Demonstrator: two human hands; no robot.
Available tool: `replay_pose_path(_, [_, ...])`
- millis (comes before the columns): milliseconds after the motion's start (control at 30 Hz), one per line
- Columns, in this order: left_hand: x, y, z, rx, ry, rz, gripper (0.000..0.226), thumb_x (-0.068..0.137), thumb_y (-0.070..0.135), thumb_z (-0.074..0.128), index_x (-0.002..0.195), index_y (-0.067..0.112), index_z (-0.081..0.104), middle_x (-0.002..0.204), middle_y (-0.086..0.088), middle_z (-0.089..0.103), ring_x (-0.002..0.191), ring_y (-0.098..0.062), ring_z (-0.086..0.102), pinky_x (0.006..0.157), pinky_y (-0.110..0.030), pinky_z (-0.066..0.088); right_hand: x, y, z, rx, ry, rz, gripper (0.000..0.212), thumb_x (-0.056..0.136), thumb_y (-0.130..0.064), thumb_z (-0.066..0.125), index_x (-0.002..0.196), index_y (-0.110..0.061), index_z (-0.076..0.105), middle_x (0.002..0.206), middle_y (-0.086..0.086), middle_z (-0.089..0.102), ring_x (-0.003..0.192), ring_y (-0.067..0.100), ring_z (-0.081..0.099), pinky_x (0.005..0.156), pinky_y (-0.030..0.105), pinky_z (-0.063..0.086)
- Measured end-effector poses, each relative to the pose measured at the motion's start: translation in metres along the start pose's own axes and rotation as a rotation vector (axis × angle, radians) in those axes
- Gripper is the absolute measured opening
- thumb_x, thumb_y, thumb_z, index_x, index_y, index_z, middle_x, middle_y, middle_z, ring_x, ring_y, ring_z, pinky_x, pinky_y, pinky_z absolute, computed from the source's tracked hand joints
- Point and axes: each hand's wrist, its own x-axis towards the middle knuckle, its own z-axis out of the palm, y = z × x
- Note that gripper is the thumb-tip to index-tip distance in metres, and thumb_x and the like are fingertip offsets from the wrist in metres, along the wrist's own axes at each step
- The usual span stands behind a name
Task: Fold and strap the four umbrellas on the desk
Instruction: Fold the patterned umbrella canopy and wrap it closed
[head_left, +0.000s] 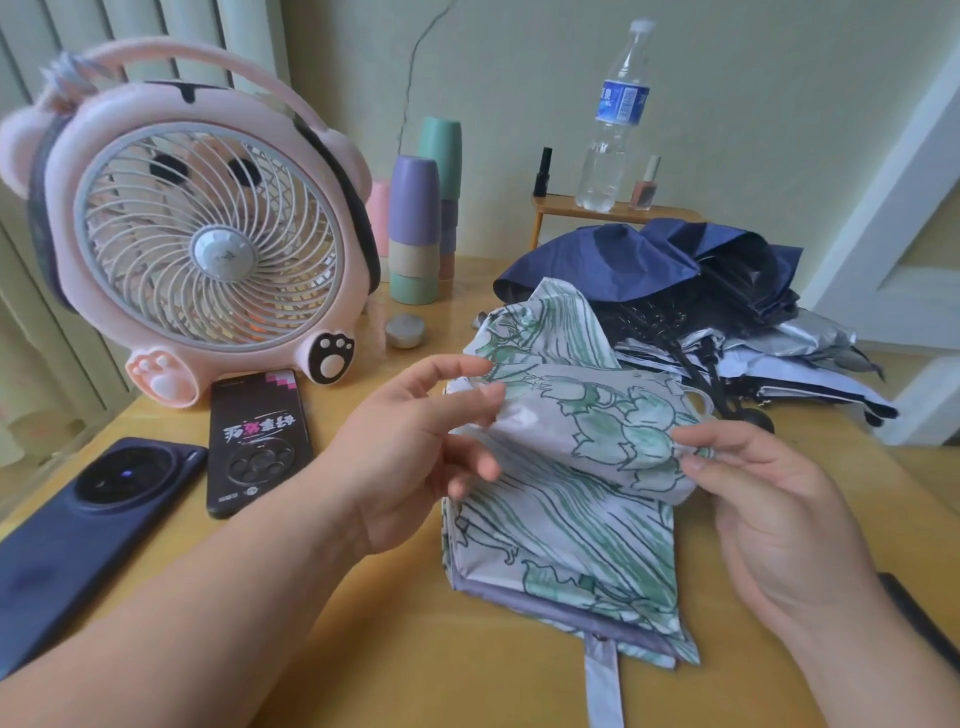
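In the head view, the floral umbrella (571, 525) lay on the bench (363, 639) directly before the person, its strap (602, 680) trailing toward the near edge. The left grip (415, 447) pinched one end of a raised canopy fold and the right grip (769, 504) pinched the other. Behind, a navy umbrella (613, 260) and a silver umbrella (789, 343) sat heaped and unfolded. The step appeared to be pleating the first canopy. Next, the folds would need flattening and rolling tight before the strap could wrap round.
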Motion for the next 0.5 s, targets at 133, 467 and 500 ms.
replay_pose_path(133, [0.0,0.0,-0.002,0.045,0.065,0.029,0.04,0.084,-0.007,0.069,0.117,0.013,0.061,0.074,-0.01,0.063,0.039,-0.019,0.048,0.035,-0.02,0.027,0.0,0.001,-0.001,-0.06,0.062,0.029,0.047,0.082,0.02,0.051,0.067,-0.015,0.078,0.068,0.003,0.069,0.079,0.016,0.063,0.086,0.034,0.042])
replay_pose_path(467, [0.001,0.0,-0.011,0.381,-0.007,-0.038,0.01,0.086,-0.007,0.07,0.092,0.0,0.074,0.059,-0.005,0.05,0.047,-0.015,0.028,0.043,-0.02,0.022,-0.002,-0.004,-0.004,-0.4,-0.021,0.074,0.04,0.08,0.013,0.055,0.057,-0.013,0.075,0.063,0.001,0.069,0.065,0.002,0.059,0.072,0.032,0.04])
replay_pose_path(500, [0.001,0.0,-0.011,0.386,-0.014,-0.033,0.011,0.083,-0.003,0.075,0.092,0.001,0.074,0.059,-0.004,0.05,0.047,-0.015,0.029,0.044,-0.021,0.023,-0.003,-0.006,-0.004,-0.42,-0.053,0.083,0.036,0.081,0.01,0.056,0.057,-0.011,0.074,0.062,0.004,0.068,0.062,0.002,0.057,0.07,0.033,0.038])
